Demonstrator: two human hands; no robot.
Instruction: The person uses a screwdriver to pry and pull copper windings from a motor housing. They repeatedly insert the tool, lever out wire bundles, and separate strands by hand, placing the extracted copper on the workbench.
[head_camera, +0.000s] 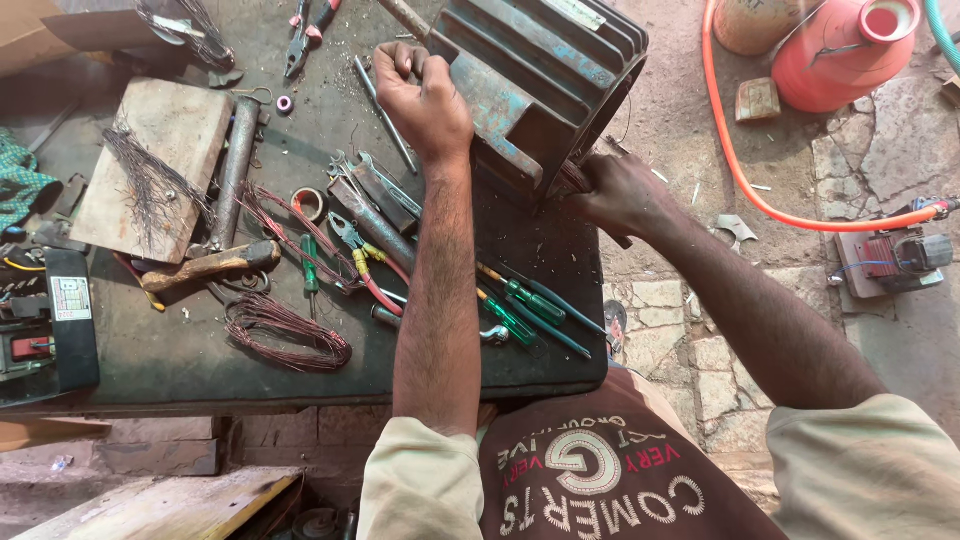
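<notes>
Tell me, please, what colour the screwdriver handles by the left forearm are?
Translucent green screwdriver handles, clearest in the head view.

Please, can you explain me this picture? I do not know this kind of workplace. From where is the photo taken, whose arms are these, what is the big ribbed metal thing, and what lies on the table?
There is no machine here, only a person working with bare hands. The single picture comes from a camera worn on the person's head, looking down, so both arms are the person's own.

The left hand is closed in a fist against the top of a large ribbed metal housing, blue-grey and worn, standing at the far edge of the dark workbench. The right hand is at the housing's open end, where reddish wire shows; what it grips is hidden.

On the bench lie green-handled screwdrivers, spanners, pliers, a coil of copper wire, a hammer and a wooden block. On the ground beside are an orange hose and a red container.
</notes>
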